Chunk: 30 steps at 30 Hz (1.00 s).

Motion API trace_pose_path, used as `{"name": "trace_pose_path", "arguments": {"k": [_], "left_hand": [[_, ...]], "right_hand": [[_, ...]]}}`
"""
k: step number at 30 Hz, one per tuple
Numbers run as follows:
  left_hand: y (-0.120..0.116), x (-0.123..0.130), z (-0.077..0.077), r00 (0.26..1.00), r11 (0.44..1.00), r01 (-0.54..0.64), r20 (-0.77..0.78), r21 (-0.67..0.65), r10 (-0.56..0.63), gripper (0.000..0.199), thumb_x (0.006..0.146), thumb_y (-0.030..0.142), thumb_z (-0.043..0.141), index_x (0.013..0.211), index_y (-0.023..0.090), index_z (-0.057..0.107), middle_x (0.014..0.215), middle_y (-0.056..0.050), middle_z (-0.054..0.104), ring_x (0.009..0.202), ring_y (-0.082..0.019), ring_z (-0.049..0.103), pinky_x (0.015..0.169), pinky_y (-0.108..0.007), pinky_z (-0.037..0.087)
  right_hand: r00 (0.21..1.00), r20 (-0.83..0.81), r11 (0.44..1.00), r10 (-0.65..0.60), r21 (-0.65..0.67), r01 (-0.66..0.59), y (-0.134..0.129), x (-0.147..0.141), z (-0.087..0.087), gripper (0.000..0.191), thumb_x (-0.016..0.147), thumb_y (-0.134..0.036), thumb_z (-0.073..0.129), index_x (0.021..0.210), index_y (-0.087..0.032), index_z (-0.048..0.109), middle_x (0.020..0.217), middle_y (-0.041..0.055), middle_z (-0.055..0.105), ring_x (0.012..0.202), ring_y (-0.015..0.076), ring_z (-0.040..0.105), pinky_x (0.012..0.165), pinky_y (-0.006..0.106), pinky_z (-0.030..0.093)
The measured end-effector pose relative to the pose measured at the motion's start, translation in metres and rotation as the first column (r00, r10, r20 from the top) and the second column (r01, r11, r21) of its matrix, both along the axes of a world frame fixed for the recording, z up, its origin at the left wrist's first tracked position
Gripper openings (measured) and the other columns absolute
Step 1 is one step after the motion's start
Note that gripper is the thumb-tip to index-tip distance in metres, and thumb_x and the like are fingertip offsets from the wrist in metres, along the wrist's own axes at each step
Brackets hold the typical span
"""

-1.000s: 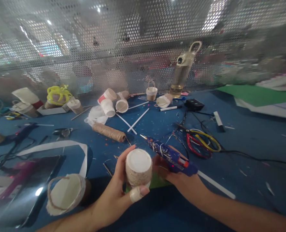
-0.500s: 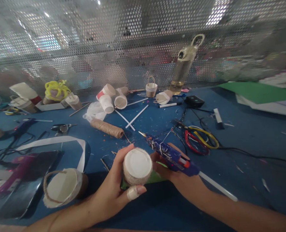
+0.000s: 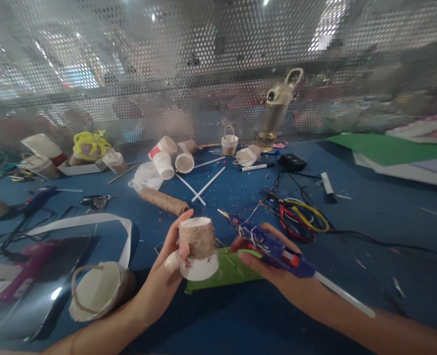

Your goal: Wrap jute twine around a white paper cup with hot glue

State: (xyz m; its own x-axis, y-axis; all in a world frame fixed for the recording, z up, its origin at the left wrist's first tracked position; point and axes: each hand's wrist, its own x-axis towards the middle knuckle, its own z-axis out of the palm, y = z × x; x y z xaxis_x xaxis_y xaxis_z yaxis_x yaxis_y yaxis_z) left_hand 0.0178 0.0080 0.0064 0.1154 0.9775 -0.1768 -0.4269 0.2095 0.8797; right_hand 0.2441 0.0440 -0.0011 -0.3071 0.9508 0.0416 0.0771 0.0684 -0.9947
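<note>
My left hand (image 3: 166, 264) grips a paper cup (image 3: 199, 246), tilted and upside down, partly wrapped in brown twine; its white rim end is bare. A bandage is around the thumb. In my right hand (image 3: 262, 256) is a blue glue gun (image 3: 273, 246), its nozzle pointing up and left, a short gap from the cup. A long white glue stick (image 3: 346, 294) sticks out of its back. Behind the cup lies a roll of twine (image 3: 163, 201). Under both hands rests a green sheet (image 3: 223, 276).
A twine-handled basket cup (image 3: 96, 291) stands at the left near a dark tablet-like slab (image 3: 51, 286). Several paper cups (image 3: 163, 162) lie at the back. Pliers with red and yellow handles (image 3: 307, 217), a water bottle (image 3: 274, 118) and green paper (image 3: 373, 148) are to the right.
My left hand has tipped the cup, so its twine-wrapped side and white rim now show instead of mostly its white base. The glue gun has shifted slightly down and right.
</note>
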Motion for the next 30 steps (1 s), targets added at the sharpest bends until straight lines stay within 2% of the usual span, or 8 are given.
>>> {"name": "trace_pose_path", "arguments": {"k": [2, 4, 8, 11, 14, 19, 24, 30], "left_hand": [[0.000, 0.001, 0.000, 0.999, 1.000, 0.023, 0.045, -0.017, -0.023, 0.063, 0.088, 0.047, 0.061, 0.147, 0.037, 0.040, 0.136, -0.006, 0.062, 0.117, -0.030, 0.061, 0.101, -0.042, 0.043], [0.001, 0.001, 0.001, 0.998, 0.999, 0.038, 0.043, -0.030, -0.037, 0.064, 0.087, 0.049, 0.063, 0.145, 0.035, 0.042, 0.134, -0.006, 0.063, 0.115, -0.029, 0.062, 0.100, -0.040, 0.043], [0.002, 0.001, 0.003, 0.998, 0.997, -0.050, -0.026, -0.064, 0.048, 0.059, 0.087, 0.050, 0.063, 0.141, 0.033, 0.047, 0.128, -0.006, 0.065, 0.110, -0.027, 0.063, 0.091, -0.035, 0.048], [0.003, 0.002, 0.006, 0.990, 0.987, -0.141, -0.034, -0.082, 0.139, 0.051, 0.087, 0.046, 0.064, 0.135, 0.032, 0.052, 0.124, -0.005, 0.066, 0.106, -0.025, 0.065, 0.086, -0.033, 0.049], [0.003, 0.003, 0.007, 0.989, 0.984, -0.149, -0.008, -0.095, 0.149, 0.051, 0.088, 0.047, 0.062, 0.135, 0.030, 0.052, 0.121, -0.006, 0.067, 0.103, -0.026, 0.066, 0.085, -0.035, 0.051], [0.000, 0.000, 0.002, 0.996, 0.995, -0.065, 0.055, -0.071, 0.069, 0.053, 0.092, 0.050, 0.053, 0.141, 0.030, 0.048, 0.124, -0.009, 0.067, 0.102, -0.029, 0.068, 0.088, -0.040, 0.052], [-0.003, -0.003, -0.003, 0.999, 0.999, -0.025, 0.035, -0.029, 0.026, 0.050, 0.093, 0.047, 0.053, 0.141, 0.033, 0.048, 0.134, -0.009, 0.061, 0.107, -0.030, 0.067, 0.090, -0.041, 0.051], [-0.003, -0.001, -0.001, 0.995, 0.995, -0.097, -0.036, -0.020, 0.097, 0.052, 0.088, 0.048, 0.060, 0.137, 0.032, 0.053, 0.132, -0.007, 0.062, 0.116, -0.031, 0.059, 0.092, -0.038, 0.049]], "right_hand": [[0.997, -0.027, 0.997, 0.073, 0.038, -0.072, 0.000, 0.003, -0.007, 0.020, 0.084, -0.030, 0.075, 0.100, -0.028, 0.063, 0.097, -0.0018, 0.073, 0.088, 0.0148, 0.070, 0.076, 0.024, 0.056], [0.993, -0.031, 0.991, 0.112, 0.080, -0.110, -0.001, 0.006, -0.010, 0.017, 0.085, -0.028, 0.074, 0.097, -0.027, 0.062, 0.098, -0.0010, 0.070, 0.089, 0.0157, 0.068, 0.078, 0.026, 0.055], [0.995, 0.057, 0.973, 0.085, 0.212, -0.095, -0.002, 0.011, -0.004, 0.017, 0.086, -0.027, 0.069, 0.080, -0.024, 0.054, 0.080, -0.0014, 0.058, 0.070, 0.0143, 0.057, 0.063, 0.027, 0.050], [0.980, 0.089, 0.948, 0.178, 0.253, -0.195, -0.003, 0.017, -0.001, 0.019, 0.088, -0.028, 0.063, 0.076, -0.023, 0.049, 0.073, -0.0016, 0.053, 0.062, 0.0139, 0.051, 0.054, 0.028, 0.041], [0.962, 0.141, 0.929, 0.234, 0.259, -0.264, -0.001, 0.022, -0.002, 0.019, 0.087, -0.026, 0.060, 0.074, -0.023, 0.046, 0.071, -0.0021, 0.051, 0.060, 0.0129, 0.046, 0.054, 0.028, 0.035], [0.941, 0.219, 0.897, 0.260, 0.307, -0.319, 0.001, 0.024, -0.002, 0.017, 0.083, -0.019, 0.060, 0.076, -0.023, 0.045, 0.072, -0.0033, 0.048, 0.059, 0.0123, 0.043, 0.056, 0.029, 0.030], [0.936, 0.250, 0.868, 0.248, 0.371, -0.330, -0.001, 0.022, 0.000, 0.018, 0.081, -0.021, 0.059, 0.076, -0.024, 0.042, 0.071, -0.0035, 0.046, 0.061, 0.0136, 0.042, 0.056, 0.030, 0.027], [0.918, 0.324, 0.854, 0.229, 0.386, -0.349, 0.001, 0.024, -0.002, 0.026, 0.075, -0.021, 0.060, 0.075, -0.025, 0.035, 0.068, -0.0051, 0.041, 0.057, 0.0130, 0.038, 0.053, 0.029, 0.025]]}}
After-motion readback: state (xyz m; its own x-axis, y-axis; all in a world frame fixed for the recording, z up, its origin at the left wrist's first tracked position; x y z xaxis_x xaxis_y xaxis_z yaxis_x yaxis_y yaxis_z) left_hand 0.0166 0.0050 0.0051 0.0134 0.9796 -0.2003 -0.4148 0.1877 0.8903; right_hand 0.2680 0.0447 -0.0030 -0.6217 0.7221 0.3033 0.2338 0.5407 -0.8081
